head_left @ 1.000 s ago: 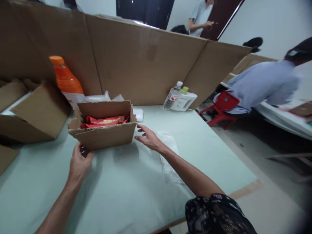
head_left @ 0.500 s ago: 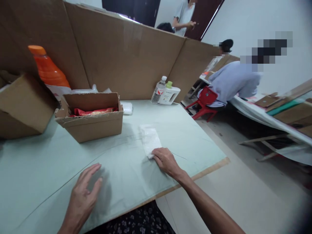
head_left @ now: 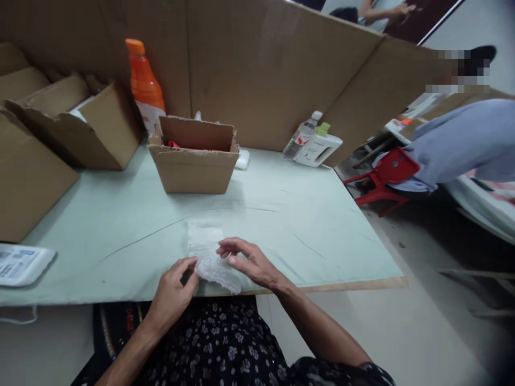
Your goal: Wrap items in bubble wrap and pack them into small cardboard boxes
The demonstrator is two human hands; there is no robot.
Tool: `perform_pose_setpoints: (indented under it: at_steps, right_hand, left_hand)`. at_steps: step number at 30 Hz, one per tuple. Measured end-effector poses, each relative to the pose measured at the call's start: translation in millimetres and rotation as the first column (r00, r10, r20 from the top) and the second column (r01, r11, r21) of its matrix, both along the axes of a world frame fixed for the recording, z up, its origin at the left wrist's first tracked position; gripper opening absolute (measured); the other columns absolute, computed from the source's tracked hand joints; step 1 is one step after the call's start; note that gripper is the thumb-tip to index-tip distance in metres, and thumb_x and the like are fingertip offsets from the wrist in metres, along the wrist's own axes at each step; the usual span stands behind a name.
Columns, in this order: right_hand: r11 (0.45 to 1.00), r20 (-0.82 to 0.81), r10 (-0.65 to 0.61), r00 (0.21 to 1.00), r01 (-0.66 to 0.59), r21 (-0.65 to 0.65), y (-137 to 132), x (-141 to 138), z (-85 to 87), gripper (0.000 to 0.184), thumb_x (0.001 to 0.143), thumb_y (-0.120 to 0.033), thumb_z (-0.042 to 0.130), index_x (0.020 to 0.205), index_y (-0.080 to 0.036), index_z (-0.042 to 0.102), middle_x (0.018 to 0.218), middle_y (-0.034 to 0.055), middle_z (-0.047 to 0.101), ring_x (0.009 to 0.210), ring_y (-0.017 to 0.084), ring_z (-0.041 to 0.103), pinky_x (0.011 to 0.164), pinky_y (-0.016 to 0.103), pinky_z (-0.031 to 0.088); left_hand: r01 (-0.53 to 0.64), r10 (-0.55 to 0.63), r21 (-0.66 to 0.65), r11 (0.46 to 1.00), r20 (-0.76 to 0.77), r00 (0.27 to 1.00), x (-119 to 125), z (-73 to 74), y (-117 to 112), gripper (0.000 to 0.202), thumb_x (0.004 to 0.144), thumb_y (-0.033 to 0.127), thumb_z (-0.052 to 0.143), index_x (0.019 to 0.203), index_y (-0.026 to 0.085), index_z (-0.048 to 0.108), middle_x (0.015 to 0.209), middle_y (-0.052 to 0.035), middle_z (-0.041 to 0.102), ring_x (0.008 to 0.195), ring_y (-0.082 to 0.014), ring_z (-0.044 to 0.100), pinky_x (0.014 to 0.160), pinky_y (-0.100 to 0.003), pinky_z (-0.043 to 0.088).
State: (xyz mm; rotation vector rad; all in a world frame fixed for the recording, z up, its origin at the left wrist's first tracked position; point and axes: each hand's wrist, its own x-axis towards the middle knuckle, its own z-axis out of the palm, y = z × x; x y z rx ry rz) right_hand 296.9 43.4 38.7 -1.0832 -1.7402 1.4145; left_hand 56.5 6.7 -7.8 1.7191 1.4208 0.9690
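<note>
A translucent white plastic sleeve, perhaps bubble wrap [head_left: 206, 247], lies near the front edge of the table, its crumpled near end raised toward me. My left hand [head_left: 177, 284] pinches the left edge of this sleeve between thumb and fingertips. Over its right side is my right hand [head_left: 251, 262], thumb and fingers apart; whether the fingertips touch the plastic I cannot tell. Behind the hands stands a small open cardboard box [head_left: 195, 171] with something red inside.
An orange bottle [head_left: 147, 80] stands behind the box. Larger cardboard boxes [head_left: 96, 128] and a white labelled pack [head_left: 24, 265] are at left. A water bottle [head_left: 301, 136] and white jug [head_left: 317, 147] lean by the cardboard wall [head_left: 257, 69]. A person sits on a red chair [head_left: 392, 171].
The view has turned left and down. My left hand has come over and taken the sleeve's edge. My right hand has opened from its grip, and the sleeve is nearer to me.
</note>
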Motion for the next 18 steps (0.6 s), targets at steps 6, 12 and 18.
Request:
perform_pose_setpoints:
  at_steps: [6,12,18]
  right_hand:
    - [0.982,0.042,-0.132,0.99,0.125,0.143,-20,17,-21.7,0.076,0.088,-0.055,0.074,0.151,-0.025,0.045,0.134,0.0121,0.066,0.12,0.026,0.064,0.103,0.044,0.05]
    - [0.809,0.275,-0.461,0.844,0.273,0.52,-17,-15,-46.3,0.054,0.093,-0.024,0.064,0.146,-0.023,0.051,0.121,0.0117,0.07,0.106,0.026,0.067,0.093,0.044,0.055]
    - [0.666,0.238,-0.409,0.881,0.11,0.738,-5,-12,-15.7,0.033,0.095,-0.017,0.062,0.127,-0.023,0.06,0.109,0.0087,0.07,0.098,0.023,0.066,0.084,0.04,0.051]
  left_hand:
    - [-0.229,0.233,-0.137,0.964,0.012,0.972,-1,1.1,8,0.035,0.085,0.046,0.056,0.096,0.017,0.072,0.076,-0.0035,0.072,0.068,-0.0193,0.066,0.062,-0.029,0.053]
    - [-0.223,0.221,0.001,0.975,-0.131,0.966,2,-5.8,16,0.041,0.089,0.036,0.054,0.121,0.014,0.067,0.076,-0.0019,0.07,0.064,-0.0178,0.061,0.058,-0.03,0.048]
    - [-0.162,0.207,0.184,0.97,-0.266,0.941,-4,-2.6,15,0.035,0.093,0.025,0.053,0.124,0.017,0.066,0.076,-0.0014,0.066,0.072,-0.0188,0.063,0.063,-0.03,0.05]
